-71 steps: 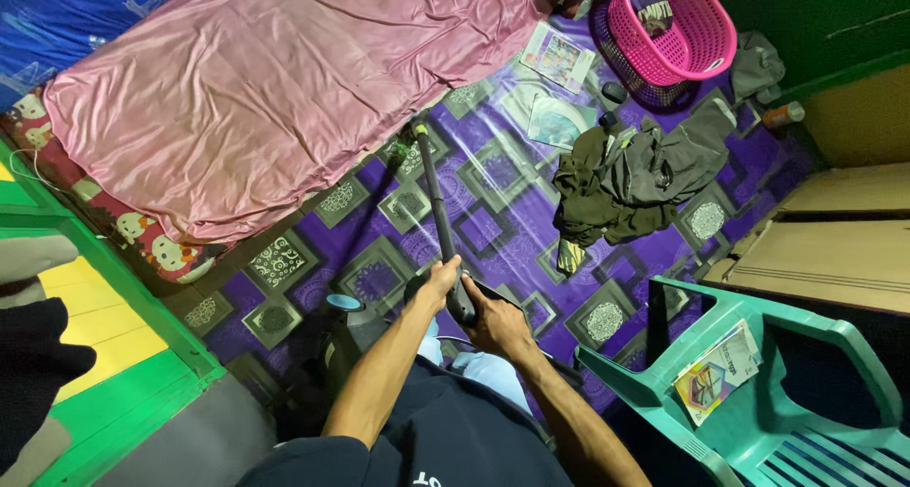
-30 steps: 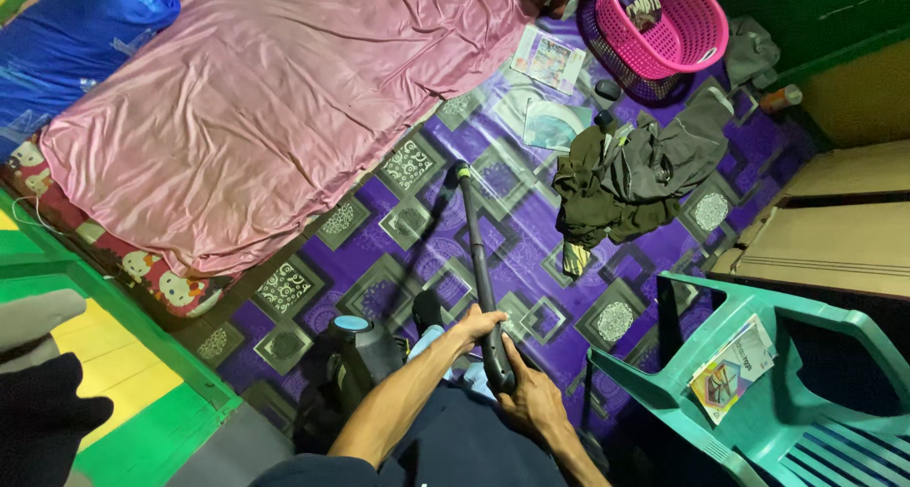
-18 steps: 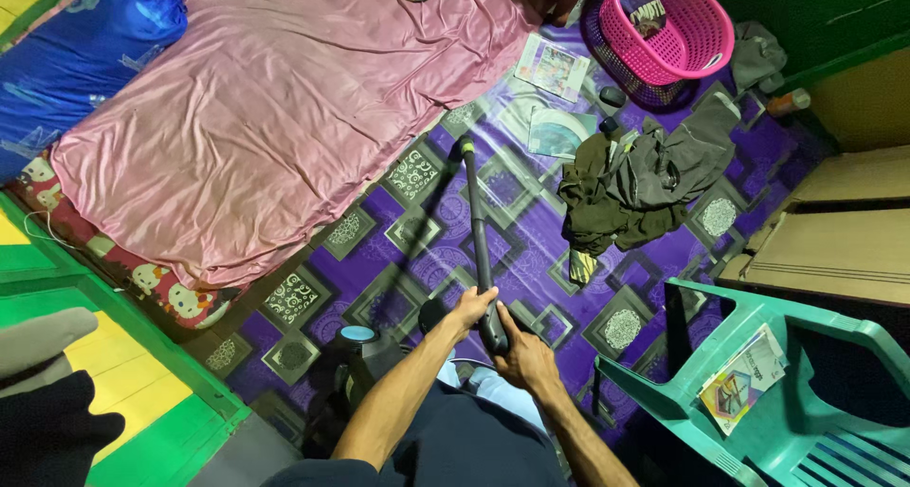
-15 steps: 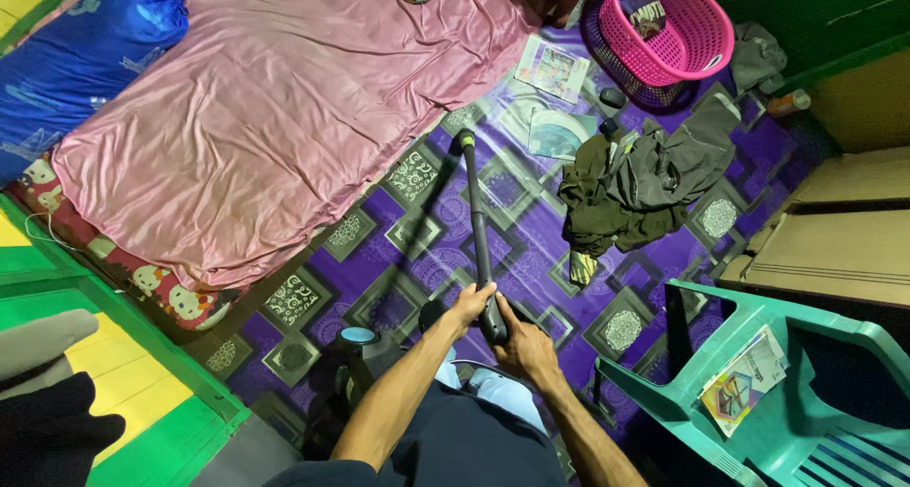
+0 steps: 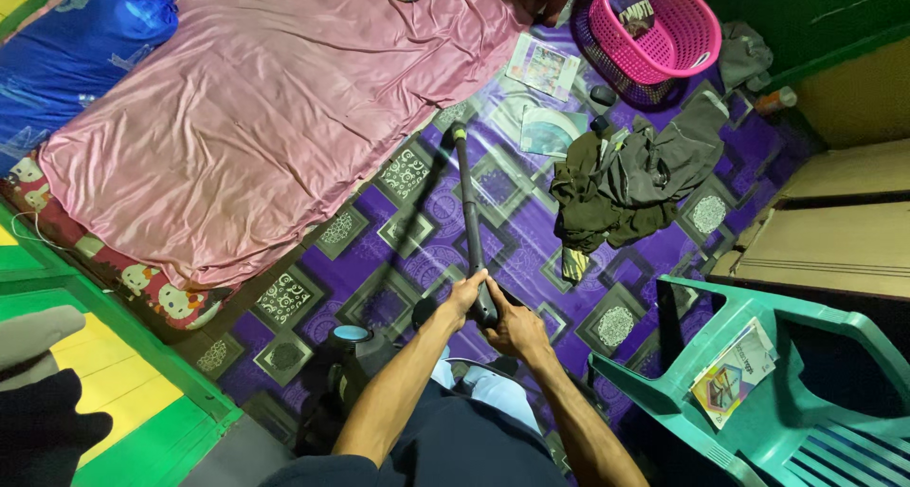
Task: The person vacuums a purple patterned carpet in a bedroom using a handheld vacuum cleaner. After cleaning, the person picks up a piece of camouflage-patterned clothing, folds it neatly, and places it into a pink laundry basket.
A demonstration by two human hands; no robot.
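Note:
My left hand (image 5: 465, 294) and my right hand (image 5: 511, 325) both grip the near end of a long black vacuum wand (image 5: 469, 202). The wand stretches away from me over the purple patterned floor mat (image 5: 417, 259), and its far tip lies close to the edge of the pink-sheeted mattress (image 5: 275, 98). A dark vacuum body with a light blue cap (image 5: 353, 347) sits on the floor just left of my left forearm.
A pile of dark clothes (image 5: 626, 179) lies right of the wand. A pink laundry basket (image 5: 654, 27) stands at the far right, with papers (image 5: 542, 68) near it. A teal plastic chair (image 5: 758, 373) holding a booklet is at my right. A blue bundle (image 5: 81, 51) rests on the mattress.
The wand has swung rightward and forward along the mattress edge, its tip now further up the mat. Both hands stay on its near end.

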